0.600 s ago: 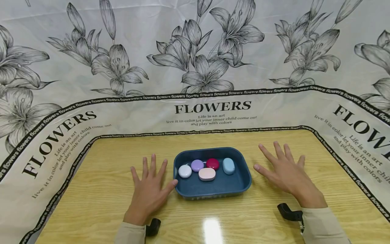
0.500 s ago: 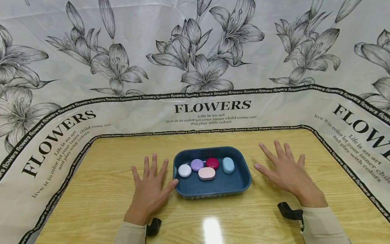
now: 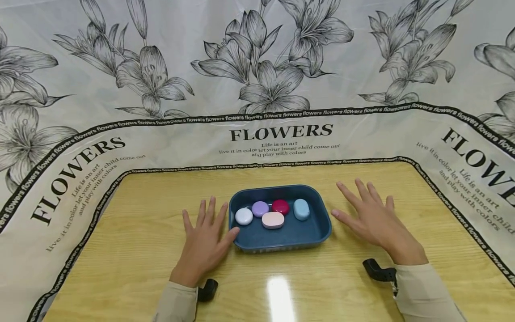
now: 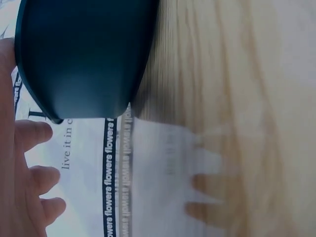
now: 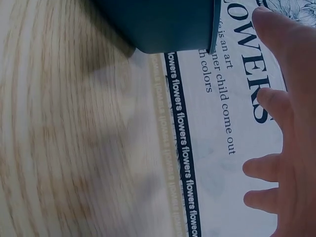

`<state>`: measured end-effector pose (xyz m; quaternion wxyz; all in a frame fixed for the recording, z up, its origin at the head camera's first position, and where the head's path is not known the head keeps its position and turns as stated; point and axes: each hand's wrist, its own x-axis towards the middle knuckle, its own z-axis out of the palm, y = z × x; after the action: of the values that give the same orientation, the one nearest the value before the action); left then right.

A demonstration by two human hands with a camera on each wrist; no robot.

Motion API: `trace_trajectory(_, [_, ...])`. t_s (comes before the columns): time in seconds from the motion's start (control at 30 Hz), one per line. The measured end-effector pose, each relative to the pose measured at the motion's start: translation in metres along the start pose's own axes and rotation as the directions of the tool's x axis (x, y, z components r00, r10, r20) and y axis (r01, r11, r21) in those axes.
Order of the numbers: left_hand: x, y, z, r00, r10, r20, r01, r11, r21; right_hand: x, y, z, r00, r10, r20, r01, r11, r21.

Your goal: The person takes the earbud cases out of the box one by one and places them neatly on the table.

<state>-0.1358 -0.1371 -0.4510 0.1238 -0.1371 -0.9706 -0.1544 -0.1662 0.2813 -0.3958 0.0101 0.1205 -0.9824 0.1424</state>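
Observation:
A dark blue tray (image 3: 281, 243) stands between the two hands, holding several smooth rounded pieces: a white one (image 3: 243, 217), a purple one (image 3: 260, 209), a dark red one (image 3: 280, 207), a pale pink oval (image 3: 273, 220) and a light blue oval (image 3: 301, 209). My left hand (image 3: 205, 248) spreads its fingers beside the tray's left end, its thumb overlapping the rim in the head view. In the left wrist view its thumb (image 4: 7, 55) is at the tray's edge. On the other side my right hand (image 3: 372, 220), fingers spread and holding nothing, hovers just off the tray's right end.
The tray rests on a light wood-grain table (image 3: 132, 250). Behind and at both sides rises a white cloth (image 3: 281, 138) printed with flowers and lettering. A black wrist mount (image 3: 208, 290) sits at the left sleeve, another black mount (image 3: 378, 270) at the right.
Both hands have moved slightly inward, closer to the tray's ends. The whole scene sits a little higher in the head view. The pieces keep their places in the tray.

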Motion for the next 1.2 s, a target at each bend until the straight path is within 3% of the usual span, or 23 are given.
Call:
trace_trajectory(0.2, [0.004, 0.006, -0.002, 1.0, 0.025, -0.003, -0.025, 0.999, -0.037, 0.002, -0.008, -0.002, 0.999, -0.035, 0.02, 0.034, 0.999, 0.023])
trace_trajectory(0.47, [0.012, 0.013, 0.0, 0.993, 0.068, -0.094, -0.078, 0.991, -0.11, 0.004, -0.011, -0.006, 0.998, -0.065, -0.018, 0.065, 0.998, -0.003])
trace_trajectory(0.77, [0.005, 0.016, 0.004, 0.989, 0.053, -0.136, -0.084, 0.968, -0.237, 0.001, -0.013, 0.006, 0.994, -0.104, -0.038, 0.104, 0.995, 0.0])
trace_trajectory(1.2, [0.002, 0.022, 0.006, 0.998, -0.043, -0.047, 0.021, 0.917, -0.398, 0.002, -0.022, 0.017, 0.974, -0.189, -0.129, 0.202, 0.974, 0.101])
